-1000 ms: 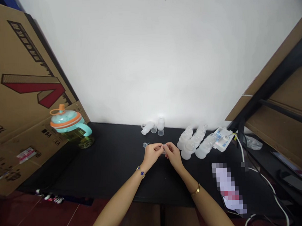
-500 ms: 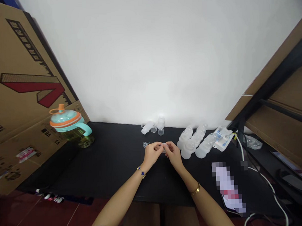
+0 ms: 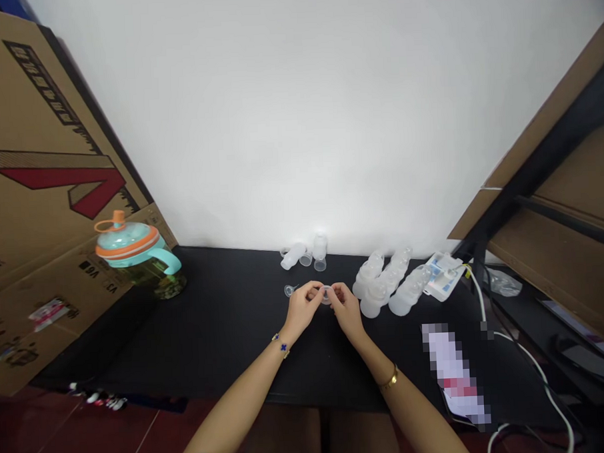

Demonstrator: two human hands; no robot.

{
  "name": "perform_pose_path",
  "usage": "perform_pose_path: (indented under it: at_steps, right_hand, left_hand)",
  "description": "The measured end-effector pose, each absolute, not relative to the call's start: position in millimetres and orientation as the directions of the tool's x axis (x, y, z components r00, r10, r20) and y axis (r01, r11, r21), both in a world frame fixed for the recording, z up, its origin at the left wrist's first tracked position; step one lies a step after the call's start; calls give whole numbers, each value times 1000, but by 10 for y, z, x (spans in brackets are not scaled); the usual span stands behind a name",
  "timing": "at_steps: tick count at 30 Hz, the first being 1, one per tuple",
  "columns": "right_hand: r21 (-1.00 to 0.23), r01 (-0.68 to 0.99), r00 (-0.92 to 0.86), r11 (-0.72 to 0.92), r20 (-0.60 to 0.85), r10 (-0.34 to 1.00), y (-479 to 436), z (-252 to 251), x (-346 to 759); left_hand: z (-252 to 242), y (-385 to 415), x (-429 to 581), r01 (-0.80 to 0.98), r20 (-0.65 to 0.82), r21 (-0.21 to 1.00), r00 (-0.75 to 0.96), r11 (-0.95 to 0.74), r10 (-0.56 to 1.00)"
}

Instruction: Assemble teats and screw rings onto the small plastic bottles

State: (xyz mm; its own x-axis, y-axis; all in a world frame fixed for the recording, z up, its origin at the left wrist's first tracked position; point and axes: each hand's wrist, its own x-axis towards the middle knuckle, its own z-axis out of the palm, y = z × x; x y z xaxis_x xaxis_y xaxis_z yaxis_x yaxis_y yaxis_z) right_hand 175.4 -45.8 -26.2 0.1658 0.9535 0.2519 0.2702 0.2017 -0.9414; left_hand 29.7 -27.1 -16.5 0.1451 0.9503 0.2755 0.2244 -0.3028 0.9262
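Observation:
My left hand [image 3: 303, 305] and my right hand [image 3: 346, 311] meet over the middle of the black table. Between their fingertips they pinch a small clear round plastic piece [image 3: 326, 296], its rim facing up; the fingers partly cover it. Just left of my left hand lies another small clear plastic part [image 3: 289, 290] with a thin stem. Several translucent white bottles with clear domed tops [image 3: 374, 298] stand or lean in a group to the right of my right hand. Farther back, by the wall, are a translucent white bottle [image 3: 294, 255] lying down and a clear-ended part [image 3: 320, 252].
A large jug [image 3: 142, 257] with an orange and turquoise lid stands at left beside a cardboard box [image 3: 45, 197]. At right are a white-and-blue packet [image 3: 443, 276], a blurred-out phone-like item [image 3: 456, 377], a white cable [image 3: 533, 366] and a dark shelf frame [image 3: 549, 149].
Both hands stay together, with the thumbs slightly farther apart, so more of the clear round piece shows. The whole view has shifted slightly; the things on the table keep their places.

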Motion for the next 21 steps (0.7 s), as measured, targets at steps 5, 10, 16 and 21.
perform_pose_path:
  at_steps: [5, 10, 16, 21]
  right_hand:
    - [-930, 291, 149, 224, 275, 950, -468, -229, 1753]
    - [-959, 211, 143, 190, 223, 964, -437, -266, 1761]
    - [-980, 114, 136, 166, 180, 974, -422, -299, 1757]
    - [-980, 91, 137, 177, 188, 973, -415, -304, 1754]
  left_hand:
    - [-119, -283, 289, 262, 310, 901, 170, -346, 935]
    - [-167, -272, 318, 226, 308, 912, 171, -341, 936]
    - [-238, -222, 317, 169, 271, 943, 120, -288, 955]
    - [-271, -199, 311, 146, 276, 947, 92, -287, 957]
